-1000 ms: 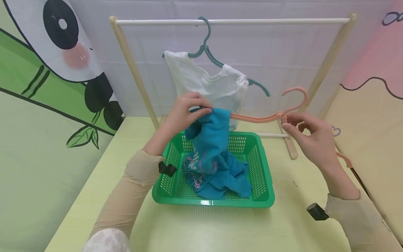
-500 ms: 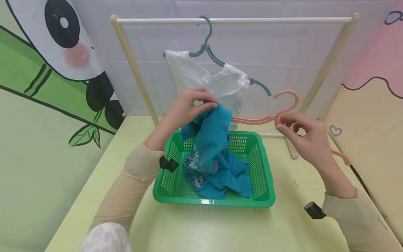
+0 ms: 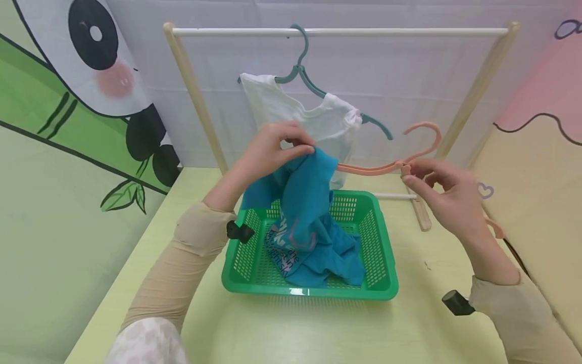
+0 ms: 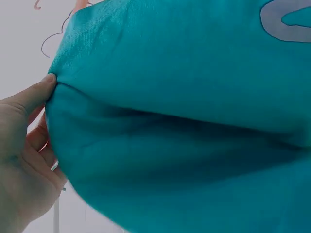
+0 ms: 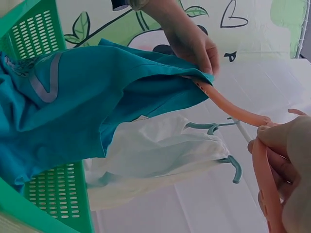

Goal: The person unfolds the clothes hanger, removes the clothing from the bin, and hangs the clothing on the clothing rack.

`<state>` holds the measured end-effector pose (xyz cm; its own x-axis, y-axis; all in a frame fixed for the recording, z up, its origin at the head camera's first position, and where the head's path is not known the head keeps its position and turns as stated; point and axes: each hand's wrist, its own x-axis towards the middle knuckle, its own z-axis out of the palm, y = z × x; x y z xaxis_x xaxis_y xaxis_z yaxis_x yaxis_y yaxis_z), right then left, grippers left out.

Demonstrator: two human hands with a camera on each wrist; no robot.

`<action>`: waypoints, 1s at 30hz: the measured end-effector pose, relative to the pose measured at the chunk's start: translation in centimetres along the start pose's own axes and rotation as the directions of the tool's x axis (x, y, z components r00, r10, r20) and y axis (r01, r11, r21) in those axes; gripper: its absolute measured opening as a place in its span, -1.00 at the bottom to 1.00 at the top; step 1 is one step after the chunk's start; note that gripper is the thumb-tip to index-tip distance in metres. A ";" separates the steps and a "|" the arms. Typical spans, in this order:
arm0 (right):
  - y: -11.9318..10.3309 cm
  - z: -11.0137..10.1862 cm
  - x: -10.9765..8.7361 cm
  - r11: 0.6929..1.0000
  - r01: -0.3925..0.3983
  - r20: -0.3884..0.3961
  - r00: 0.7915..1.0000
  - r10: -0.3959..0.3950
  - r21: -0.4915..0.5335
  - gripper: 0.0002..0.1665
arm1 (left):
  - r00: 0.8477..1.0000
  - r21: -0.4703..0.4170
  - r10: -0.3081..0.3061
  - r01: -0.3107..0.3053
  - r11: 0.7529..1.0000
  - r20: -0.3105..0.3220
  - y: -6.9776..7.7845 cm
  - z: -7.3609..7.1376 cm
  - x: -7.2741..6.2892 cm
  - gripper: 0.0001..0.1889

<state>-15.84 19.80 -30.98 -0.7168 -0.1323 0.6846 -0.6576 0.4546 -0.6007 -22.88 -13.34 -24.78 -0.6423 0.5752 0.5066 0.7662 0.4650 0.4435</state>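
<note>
My left hand (image 3: 283, 144) pinches the upper edge of a blue printed T-shirt (image 3: 309, 194) between thumb and fingers. The shirt hangs from there, its lower part bunched in a green plastic basket (image 3: 386, 273). My right hand (image 3: 447, 194) holds a salmon-pink clothes hanger (image 3: 370, 170) near its centre, just below the hook. One hanger arm reaches left into the shirt, its end hidden by the cloth. In the right wrist view the other arm of the pink hanger (image 5: 265, 184) slants down past my fingers. Blue cloth fills most of the left wrist view.
Behind the basket stands a drying rack with wooden legs and a white rail (image 3: 400, 32). A white shirt (image 3: 295, 114) hangs there on a grey-green hanger (image 3: 303, 50). A pale yellow table (image 3: 309, 333) lies under everything. Printed curtains stand at the back and sides.
My left hand has risen slightly, lifting the shirt's upper edge, and a blue flap now spreads further left. The pink hanger dipped left, then came back up and right with my right hand.
</note>
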 end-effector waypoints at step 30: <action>-0.9 3.0 1.2 0.999 0.001 -0.049 0.999 -0.003 -0.033 -0.71 | 0.995 0.014 -0.031 0.030 0.999 0.091 -0.1 0.8 -0.1 -0.76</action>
<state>-16.77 16.55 -30.86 -0.7028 -0.0907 0.7056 -0.6506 0.4831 -0.5859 -22.82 -12.91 -25.48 -0.6613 0.6194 0.4231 0.7470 0.4916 0.4476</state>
